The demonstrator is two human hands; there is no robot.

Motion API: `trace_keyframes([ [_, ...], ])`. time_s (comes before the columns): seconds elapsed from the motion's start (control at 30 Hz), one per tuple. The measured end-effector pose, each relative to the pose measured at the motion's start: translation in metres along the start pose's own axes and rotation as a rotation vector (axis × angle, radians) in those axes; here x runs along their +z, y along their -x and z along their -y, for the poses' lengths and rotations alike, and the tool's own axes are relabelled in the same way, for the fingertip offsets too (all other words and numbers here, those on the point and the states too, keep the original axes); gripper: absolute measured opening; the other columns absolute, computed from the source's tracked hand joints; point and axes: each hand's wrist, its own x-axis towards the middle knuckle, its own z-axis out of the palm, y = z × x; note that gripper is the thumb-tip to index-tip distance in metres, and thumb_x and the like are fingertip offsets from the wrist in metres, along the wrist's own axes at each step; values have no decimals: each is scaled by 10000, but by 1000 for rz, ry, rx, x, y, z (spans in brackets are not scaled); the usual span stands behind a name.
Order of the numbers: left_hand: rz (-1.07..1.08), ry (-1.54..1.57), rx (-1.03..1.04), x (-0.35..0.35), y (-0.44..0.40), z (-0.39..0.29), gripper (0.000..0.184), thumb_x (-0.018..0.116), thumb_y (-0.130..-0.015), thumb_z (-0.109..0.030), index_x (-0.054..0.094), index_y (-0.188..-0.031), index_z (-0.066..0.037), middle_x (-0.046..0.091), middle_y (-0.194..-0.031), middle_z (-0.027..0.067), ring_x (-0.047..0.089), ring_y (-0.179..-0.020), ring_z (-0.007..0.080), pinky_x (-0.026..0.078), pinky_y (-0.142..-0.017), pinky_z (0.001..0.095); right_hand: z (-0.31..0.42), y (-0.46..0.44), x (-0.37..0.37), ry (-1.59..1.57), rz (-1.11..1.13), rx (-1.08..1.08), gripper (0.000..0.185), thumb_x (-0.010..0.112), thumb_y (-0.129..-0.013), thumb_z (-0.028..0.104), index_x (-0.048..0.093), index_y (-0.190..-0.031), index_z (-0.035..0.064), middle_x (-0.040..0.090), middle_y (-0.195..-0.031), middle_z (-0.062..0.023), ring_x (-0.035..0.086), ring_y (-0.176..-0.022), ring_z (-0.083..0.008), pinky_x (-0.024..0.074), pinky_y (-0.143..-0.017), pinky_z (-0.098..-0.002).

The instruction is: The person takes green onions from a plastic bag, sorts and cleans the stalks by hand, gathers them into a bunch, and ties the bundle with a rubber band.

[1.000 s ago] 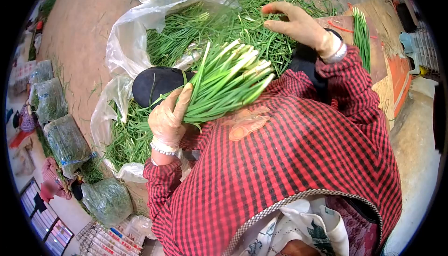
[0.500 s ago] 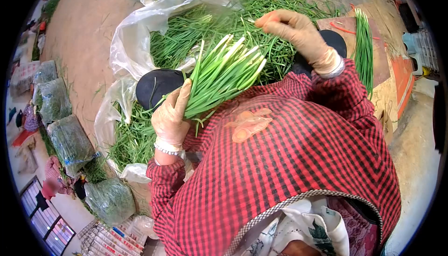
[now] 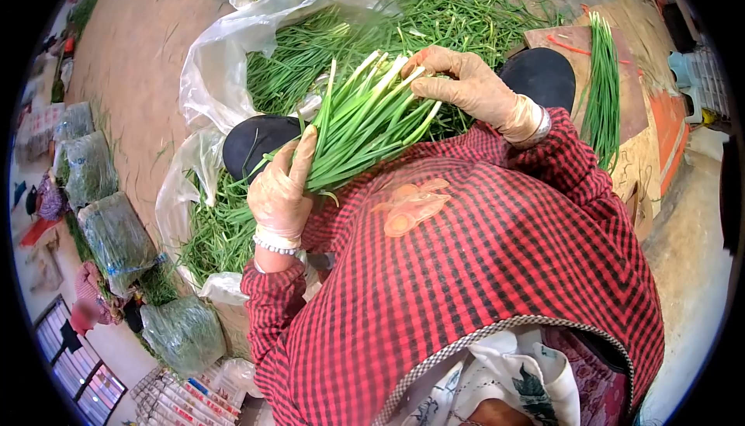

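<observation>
My left hand (image 3: 281,195), in a thin pale glove with a beaded bracelet at the wrist, is closed round the lower leafy part of a bunch of chives (image 3: 361,135). The bunch slants up and right over my lap, its white stem ends fanned out at the top. My right hand (image 3: 469,88), gloved too, pinches the white ends at the bunch's upper right with thumb and fingers. Beyond the bunch, a big heap of loose chives (image 3: 466,11) covers the floor. More loose chives (image 3: 213,228) lie by my left knee in a clear plastic bag (image 3: 203,65).
A neat bunch of chives (image 3: 601,92) lies on a board (image 3: 632,112) at the right, beside a red strip (image 3: 570,46). Several plastic-wrapped bales (image 3: 116,240) stand along the left. Another person (image 3: 91,294) is at the far left. My dark knees (image 3: 542,81) flank the heap.
My right hand has moved down and left from above the heap onto the white ends of the bunch. My left hand keeps its hold, nearly still.
</observation>
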Motion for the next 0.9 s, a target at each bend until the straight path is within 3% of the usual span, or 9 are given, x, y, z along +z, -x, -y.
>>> trace_keyframes([
  [0.2,41,178,-33,-3,-7,-9,881,664,-553,45,478,-1362,-247,636,-1082,17,646,-830,229,515,-653,320,15,-3,-15,-58,-3,-171,78,632,-856,114,655,-848,40,601,-1120,-64,535,-908,-104,431,-825,-257],
  [0.33,131,224,-134,4,-4,-11,900,667,-552,51,469,-1371,-265,640,-1088,29,648,-865,234,523,-703,312,24,1,-56,4,-289,-150,167,566,-846,74,682,-939,-2,647,-990,-42,559,-855,-99,436,-829,-228],
  [0.43,-18,540,-203,11,4,-3,866,679,-588,46,464,-1378,-238,646,-1100,38,653,-914,224,528,-771,289,2,3,-106,-65,-496,-151,174,586,-865,141,701,-926,26,615,-890,-8,565,-866,-78,450,-840,-223],
  [0.53,167,1293,-669,9,10,2,440,679,-740,58,584,-1163,-16,660,-1044,35,618,-886,98,506,-792,260,-50,-3,-143,-72,-594,-73,280,618,-873,241,682,-1038,24,624,-968,-43,580,-965,-113,457,-902,-263],
  [0.6,142,1428,-757,7,6,0,350,744,-752,-54,611,-1073,-17,661,-905,16,589,-697,86,480,-620,218,-57,-3,-128,620,-615,-40,467,655,-857,304,579,-1199,-6,615,-1119,-130,575,-1066,-195,451,-935,-302],
  [0.63,184,1481,-812,5,4,1,320,742,-754,-70,619,-1045,-18,672,-909,39,560,-625,75,445,-555,209,-48,-5,-111,392,-537,50,614,669,-847,348,476,-1297,-24,569,-1229,-188,541,-1152,-256,431,-970,-322],
  [0.73,210,1611,-876,8,-2,-2,287,734,-770,-86,621,-1024,-15,684,-886,65,532,-550,65,412,-476,194,-21,-11,-65,206,-129,147,454,629,-884,351,598,-1149,-17,661,-1047,-118,619,-950,-201,486,-858,-325],
  [0.8,191,1690,-883,11,-8,-3,282,728,-783,-86,614,-1030,-11,684,-859,69,534,-545,67,414,-462,189,-8,-14,-38,355,150,154,404,613,-895,367,650,-1041,-8,686,-933,-90,625,-837,-176,492,-767,-318],
  [0.9,151,1801,-779,13,-14,-8,263,699,-806,-134,613,-1004,18,694,-950,146,496,-513,48,380,-429,181,-25,-19,-12,333,191,138,453,591,-903,434,670,-984,-5,666,-842,-76,608,-814,-145,482,-735,-298],
])
